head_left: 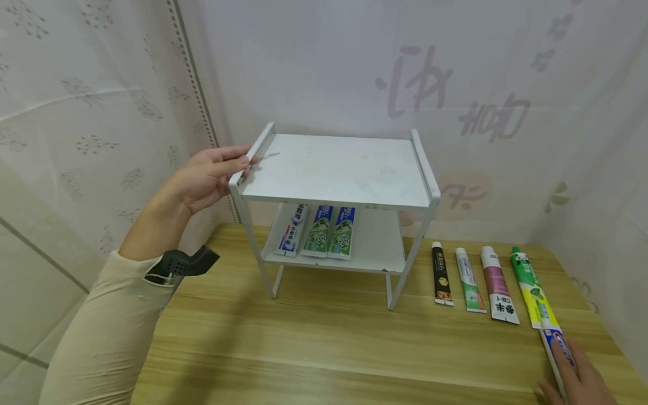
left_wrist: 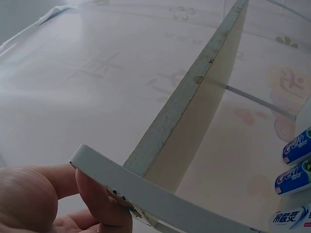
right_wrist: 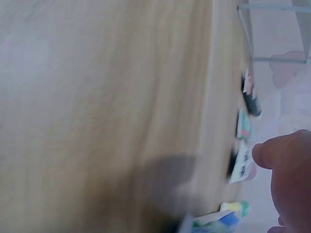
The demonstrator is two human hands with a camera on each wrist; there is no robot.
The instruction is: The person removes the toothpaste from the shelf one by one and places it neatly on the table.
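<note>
A small white two-tier rack (head_left: 334,169) stands on the wooden table. My left hand (head_left: 215,174) grips the left side rail of its top board; in the left wrist view the fingers (left_wrist: 97,199) curl under that rail. Three toothpaste tubes lie on the lower shelf: a white-and-blue one (head_left: 292,230) and two green-and-blue ones (head_left: 318,232) (head_left: 342,233). At the lower right, my right hand (head_left: 579,377) is over a blue-and-white toothpaste tube (head_left: 556,344), fingers extended on it and thumb apart at its left. The hand's lower part is cut off by the frame.
Right of the rack lie a black tube (head_left: 441,273), a white-and-green tube (head_left: 471,281), a white-and-purple tube (head_left: 498,286) and a green-and-yellow tube (head_left: 529,287), side by side on the table (head_left: 329,349). Patterned curtain cloth (head_left: 324,67) hangs behind and beside the table.
</note>
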